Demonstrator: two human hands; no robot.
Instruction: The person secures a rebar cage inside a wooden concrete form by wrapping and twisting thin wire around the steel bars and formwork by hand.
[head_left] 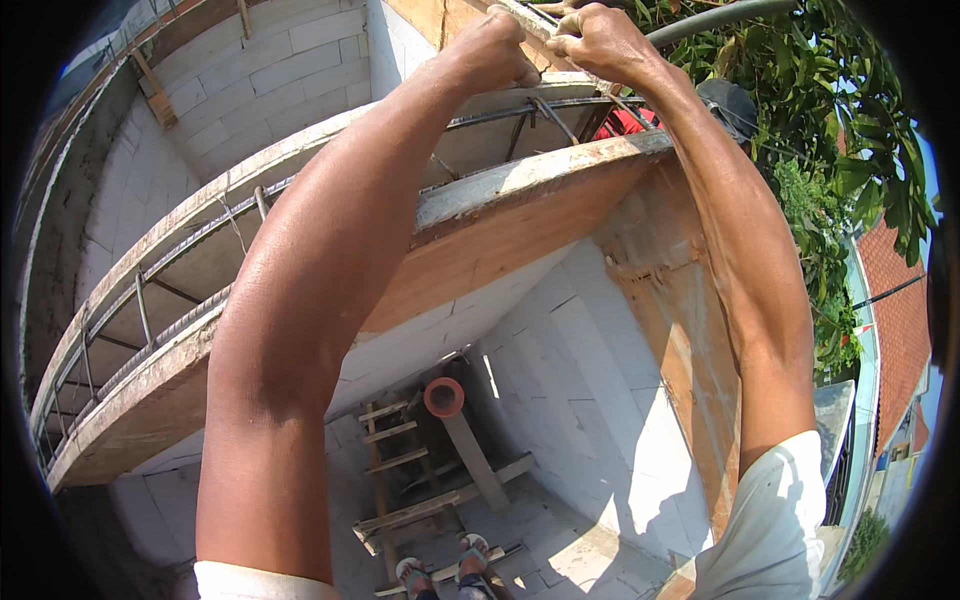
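Observation:
Both my arms stretch forward to the top of a wall form at the far edge of the view. My left hand point(497, 48) is closed, its fingers curled over the board's edge; whatever it grips is too small to tell. Just to its right, my right hand point(606, 42) is closed in a pinch, and what sits between its fingers cannot be made out. Below them runs a long wooden form point(520, 180) with steel reinforcing bars point(150, 340) and stirrups inside it. Thin wire point(232, 222) hangs from the bars.
Under my sandalled feet point(470, 555) is a wooden ladder point(395, 450), high over the floor. A red-rimmed round container point(444, 397) lies deep below. White block walls point(575, 370) and a plywood panel point(655, 330) stand around. Leafy branches point(800, 110) and a grey pipe point(715, 22) are at right.

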